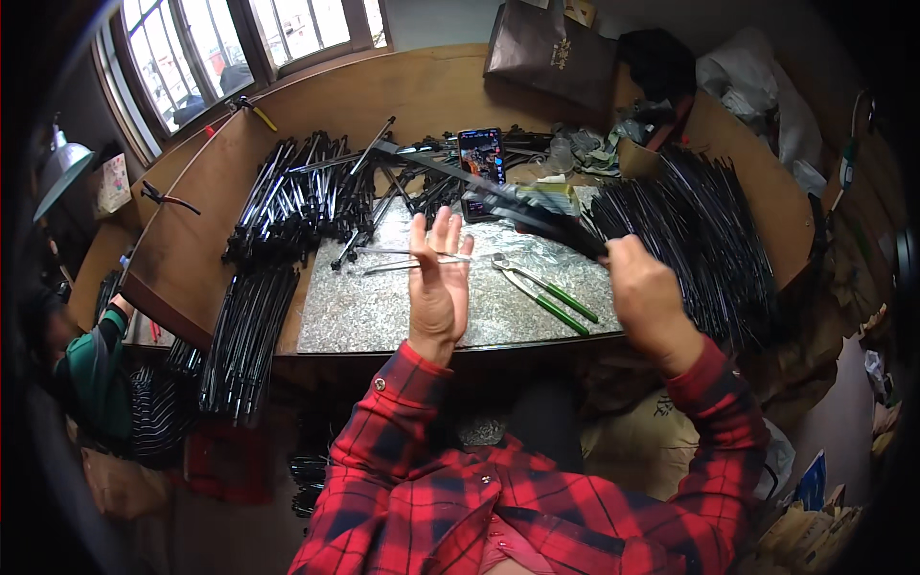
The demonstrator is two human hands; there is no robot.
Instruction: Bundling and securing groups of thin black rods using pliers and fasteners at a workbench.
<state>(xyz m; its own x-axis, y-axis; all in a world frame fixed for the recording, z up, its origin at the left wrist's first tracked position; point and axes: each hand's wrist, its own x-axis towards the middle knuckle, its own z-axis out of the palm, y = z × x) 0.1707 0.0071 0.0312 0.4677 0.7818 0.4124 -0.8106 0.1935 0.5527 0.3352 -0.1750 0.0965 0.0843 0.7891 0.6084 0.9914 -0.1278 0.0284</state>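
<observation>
My left hand (439,297) is raised over the speckled grey work surface (364,311), its fingers upright. Two thin metal strips (393,264) cross its palm, pinned under the thumb. To the right, my right hand (644,287) is closed round the end of a long black wiper-blade-like strip (546,218). That strip slants up to the left across the table and is blurred by motion. Between the hands lie green-handled pincers (551,299), their jaws pointing toward my left hand. A phone (482,158) with a lit screen stands behind.
Black blade-like pieces heap at the left (311,187), with a bundle (251,326) overhanging the front edge. More long black strips (685,240) fill the right side. A curved wooden wall (402,86) rings the table; a dark paper bag (548,57) stands behind. Another person's green sleeve (101,359) shows far left.
</observation>
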